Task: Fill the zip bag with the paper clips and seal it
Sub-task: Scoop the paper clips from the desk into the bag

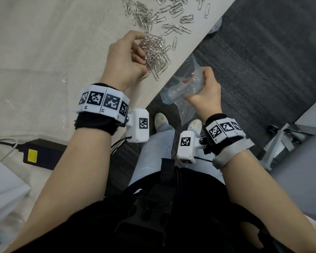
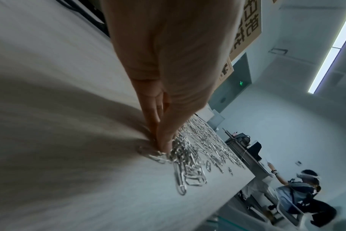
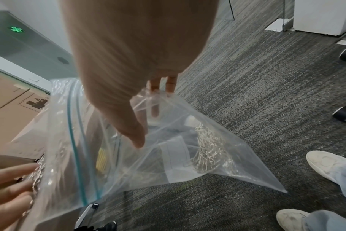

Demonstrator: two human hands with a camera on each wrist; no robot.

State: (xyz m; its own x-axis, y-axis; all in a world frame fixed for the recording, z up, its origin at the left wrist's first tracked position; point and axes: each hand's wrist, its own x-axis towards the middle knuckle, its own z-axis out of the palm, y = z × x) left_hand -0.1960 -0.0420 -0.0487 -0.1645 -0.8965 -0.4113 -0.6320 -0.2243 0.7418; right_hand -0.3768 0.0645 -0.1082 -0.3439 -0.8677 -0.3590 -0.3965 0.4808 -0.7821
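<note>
Left hand [image 1: 124, 59] curled over heap of paper clips [image 1: 156, 55] near desk [image 1: 44, 52] edge, fingers raking clump, grip closed on some clips. Right hand [image 1: 205, 92] holds zip bag [image 1: 181, 88] off desk edge, grip pinching mouth open; small batch of clips already at bottom.

Risks: bag thin clear film, limp, so mouth may fold shut mid-pour. Clips are smooth bent wire, tangle, snag on zip track, spill to carpet [image 1: 263, 61]. Clip in blue zip strip would block seal.
</note>
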